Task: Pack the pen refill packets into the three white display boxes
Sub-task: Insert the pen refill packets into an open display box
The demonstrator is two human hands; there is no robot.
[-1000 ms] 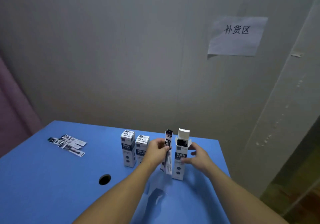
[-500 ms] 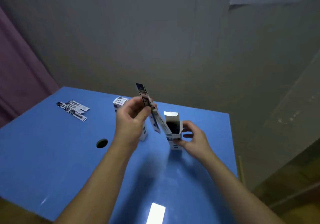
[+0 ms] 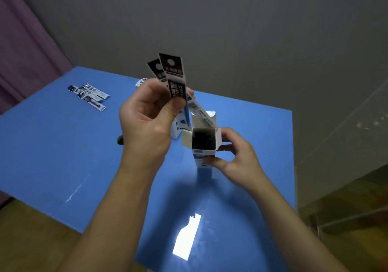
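Left hand: left hand is raised above the table, thumb and fingers pinching two long narrow black-and-white printed refill packets, fanned apart at their dark top ends; their lower ends slant down toward the open box.
Right hand: right hand grips the open white cardboard display box, thumb on its front face, fingers curled round its right side.
Open box: upright on the table, top flaps spread, inside dark.
Other boxes: one more white printed box shows partly behind the left hand; another box top peeks out further back.
Loose packets: small pile of refill packets lies flat, well apart, at far left.
Table: glossy blue tabletop with a round hole beside the left wrist.
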